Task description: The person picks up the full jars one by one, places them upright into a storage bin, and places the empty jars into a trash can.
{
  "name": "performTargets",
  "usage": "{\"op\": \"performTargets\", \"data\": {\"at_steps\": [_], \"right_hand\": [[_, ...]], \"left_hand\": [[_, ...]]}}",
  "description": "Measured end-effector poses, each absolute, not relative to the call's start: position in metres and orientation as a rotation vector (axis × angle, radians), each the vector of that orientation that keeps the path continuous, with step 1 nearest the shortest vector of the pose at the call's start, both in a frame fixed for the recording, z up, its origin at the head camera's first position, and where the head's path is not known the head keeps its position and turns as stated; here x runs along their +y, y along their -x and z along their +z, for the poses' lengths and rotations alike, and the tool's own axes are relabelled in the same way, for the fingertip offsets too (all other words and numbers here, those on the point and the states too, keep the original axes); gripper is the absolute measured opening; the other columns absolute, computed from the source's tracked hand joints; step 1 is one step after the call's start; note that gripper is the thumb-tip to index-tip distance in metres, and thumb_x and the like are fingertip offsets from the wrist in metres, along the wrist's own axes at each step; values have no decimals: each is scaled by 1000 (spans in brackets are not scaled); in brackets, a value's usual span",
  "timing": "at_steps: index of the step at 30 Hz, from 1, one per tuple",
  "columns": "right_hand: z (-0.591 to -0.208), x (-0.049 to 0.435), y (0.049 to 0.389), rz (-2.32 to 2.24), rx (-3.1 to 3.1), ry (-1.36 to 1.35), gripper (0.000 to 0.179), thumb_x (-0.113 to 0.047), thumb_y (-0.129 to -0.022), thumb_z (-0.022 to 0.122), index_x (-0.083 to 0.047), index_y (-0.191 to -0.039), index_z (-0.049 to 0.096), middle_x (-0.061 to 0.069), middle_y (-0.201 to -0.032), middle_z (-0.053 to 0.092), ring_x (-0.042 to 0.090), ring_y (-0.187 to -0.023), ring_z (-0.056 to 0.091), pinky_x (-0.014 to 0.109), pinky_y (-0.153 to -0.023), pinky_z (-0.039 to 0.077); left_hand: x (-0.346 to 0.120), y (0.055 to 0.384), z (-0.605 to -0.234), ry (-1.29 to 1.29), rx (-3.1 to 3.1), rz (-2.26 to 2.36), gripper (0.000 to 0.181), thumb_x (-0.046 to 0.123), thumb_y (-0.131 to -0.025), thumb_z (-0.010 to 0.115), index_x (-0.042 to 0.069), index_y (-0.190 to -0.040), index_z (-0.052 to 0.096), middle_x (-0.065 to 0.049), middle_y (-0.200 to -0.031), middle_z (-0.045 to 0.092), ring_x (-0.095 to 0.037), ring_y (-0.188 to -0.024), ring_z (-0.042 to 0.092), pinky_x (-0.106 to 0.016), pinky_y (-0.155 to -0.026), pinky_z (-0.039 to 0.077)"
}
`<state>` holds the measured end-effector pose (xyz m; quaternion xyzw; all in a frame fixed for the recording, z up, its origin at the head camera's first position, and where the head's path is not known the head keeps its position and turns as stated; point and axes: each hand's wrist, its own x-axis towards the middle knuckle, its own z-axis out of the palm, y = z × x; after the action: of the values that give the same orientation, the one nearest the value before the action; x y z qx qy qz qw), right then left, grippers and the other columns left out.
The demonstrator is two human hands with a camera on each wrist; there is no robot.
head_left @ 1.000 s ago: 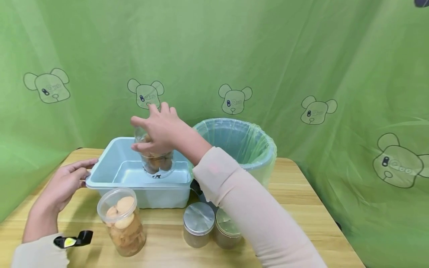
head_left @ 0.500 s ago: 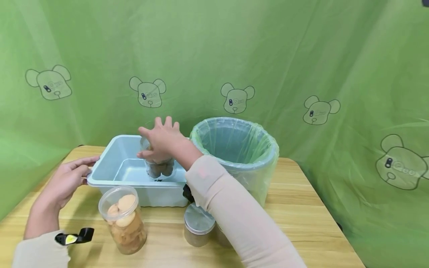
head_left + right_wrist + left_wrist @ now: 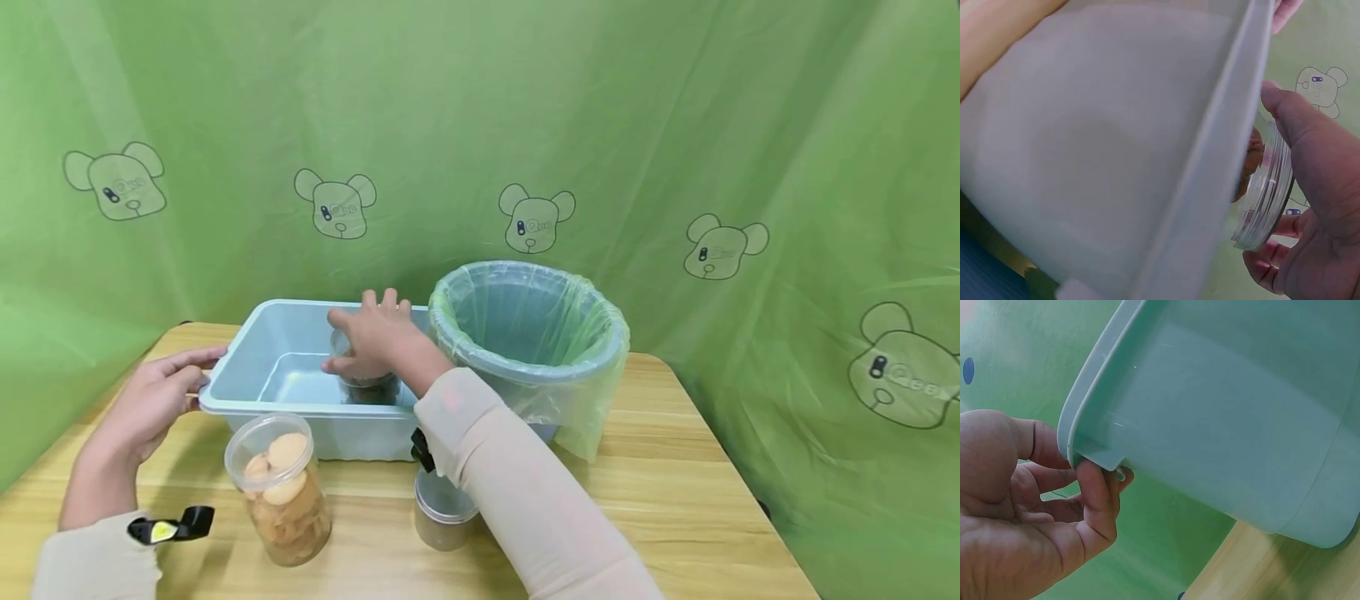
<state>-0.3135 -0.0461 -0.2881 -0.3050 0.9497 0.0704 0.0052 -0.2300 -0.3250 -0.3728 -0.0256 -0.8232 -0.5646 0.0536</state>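
Note:
My left hand point(image 3: 153, 400) pinches the left rim of a light blue plastic basin point(image 3: 300, 410); in the left wrist view the thumb lies on top of the rim and fingers curl beneath it. Inside the basin, toward its right side, a clear jar point(image 3: 367, 390) with brown contents is gripped from above by my right hand point(image 3: 381, 337). The right wrist view shows thumb and fingers spread round the jar's clear top point(image 3: 1266, 194), while the basin wall hides its lower part. Whether the jar touches the basin floor I cannot tell.
A clear jar of pale round biscuits point(image 3: 281, 492) stands in front of the basin. To its right is a silver-lidded container point(image 3: 442, 512), partly behind my right sleeve. A blue bin with a green liner point(image 3: 600, 350) stands right of the basin on the wooden table point(image 3: 675, 500).
My right hand has lowered the clear jar deeper into the basin and slightly to the right. My left hand keeps its pinch on the rim. The sleeve now covers the second lidded container.

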Motion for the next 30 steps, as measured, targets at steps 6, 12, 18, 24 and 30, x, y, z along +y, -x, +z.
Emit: {"op": "performTargets", "data": {"at_steps": [6,12,18,24,30], "right_hand": [[-301,-45,314,174,2978,960,68,-73,-92,53,-37,-149,42,15,-144,44,39,-128,38,52,-104,38],[-313,-44,314,142,2981,969,67,-74,-91,54,-35,-145,45,16,-138,48,41,-125,40,52,-101,39],[-321,-42,315,120,2986,946,70,-75,-90,56,-36,-147,44,17,-141,46,40,-124,40,50,-99,40],[-325,-37,314,60,2993,926,71,-75,-89,56,-38,-148,44,18,-144,43,39,-123,40,48,-97,40],[-326,-33,311,-3,2989,944,73,-76,-88,56,-34,-147,44,17,-144,42,37,-124,37,47,-98,38]], "left_hand": [[-326,230,-373,85,-2499,-1721,52,4,-102,39,-11,-152,38,20,-112,59,-6,-93,65,-26,-75,57],[-325,229,-373,88,-2497,-1715,52,4,-102,39,-11,-152,38,18,-114,58,-6,-92,65,-26,-75,57],[-325,230,-372,69,-2509,-1701,52,5,-102,40,-9,-152,39,10,-120,58,-6,-93,65,-26,-75,57],[-324,230,-371,66,-2518,-1691,52,6,-102,40,-9,-152,40,9,-121,57,-6,-92,65,-26,-75,56],[-324,229,-370,70,-2506,-1699,52,5,-101,39,-10,-151,39,19,-112,58,-7,-90,65,-26,-74,56]]}}
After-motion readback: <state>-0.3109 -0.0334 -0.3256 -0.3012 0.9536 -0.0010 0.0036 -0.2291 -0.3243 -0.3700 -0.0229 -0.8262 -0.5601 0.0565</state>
